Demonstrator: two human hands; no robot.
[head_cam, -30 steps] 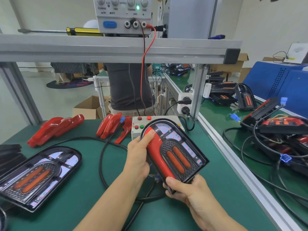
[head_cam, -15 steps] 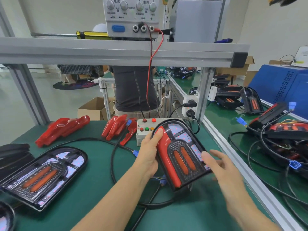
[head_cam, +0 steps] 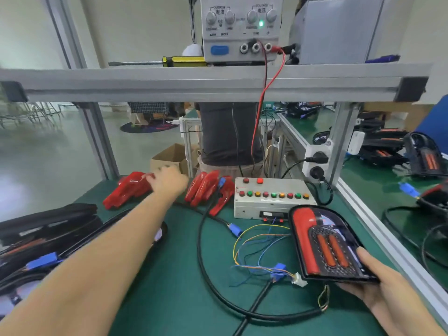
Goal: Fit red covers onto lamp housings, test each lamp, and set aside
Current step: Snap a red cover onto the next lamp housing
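Observation:
My right hand (head_cam: 380,280) grips the near corner of a black lamp housing (head_cam: 339,241), thumb on top. A red cover (head_cam: 304,236) sits along the housing's left side, beside two orange strips. My left hand (head_cam: 168,181) is stretched far across the green table and touches the top of a pile of loose red covers (head_cam: 128,190); motion blur hides whether its fingers close on one. A second pile of red covers (head_cam: 206,190) lies just right of that hand. Another lamp housing (head_cam: 158,235) lies mostly hidden under my left forearm.
A grey test box (head_cam: 271,197) with coloured buttons stands behind the held lamp. Loose coloured wires with a blue connector (head_cam: 277,272) and a thick black cable (head_cam: 201,251) cross the table. Black housings (head_cam: 46,224) are stacked at the left. A power supply (head_cam: 242,27) sits on the shelf above.
My left hand left the lamp and reached far left to the red cover pile. My right hand took hold of the lamp and brought it to the near right.

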